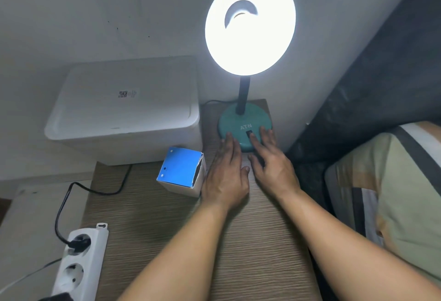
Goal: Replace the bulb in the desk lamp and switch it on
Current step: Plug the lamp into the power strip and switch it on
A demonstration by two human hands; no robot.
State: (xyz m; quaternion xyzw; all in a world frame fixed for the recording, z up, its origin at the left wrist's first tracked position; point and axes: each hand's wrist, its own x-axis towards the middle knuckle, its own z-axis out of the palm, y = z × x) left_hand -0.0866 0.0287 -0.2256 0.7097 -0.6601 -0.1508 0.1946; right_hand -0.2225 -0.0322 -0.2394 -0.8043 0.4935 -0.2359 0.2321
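Note:
The desk lamp stands at the back of the wooden table, its round shade (250, 26) glowing bright white, so the bulb inside is lit. Its teal base (243, 121) carries a black rocker switch (249, 133). My right hand (269, 162) lies flat on the front of the base, a finger on the switch. My left hand (226, 171) rests flat beside it, fingertips on the base's left edge. Neither hand holds anything. A blue and white bulb box (181, 174) lies on its side left of my left hand.
A white lidded plastic bin (124, 109) stands at the back left. A white power strip (78, 265) lies at the front left with the lamp's black plug and cord (64, 205) in it. A dark headboard and a pillow (393, 193) are on the right.

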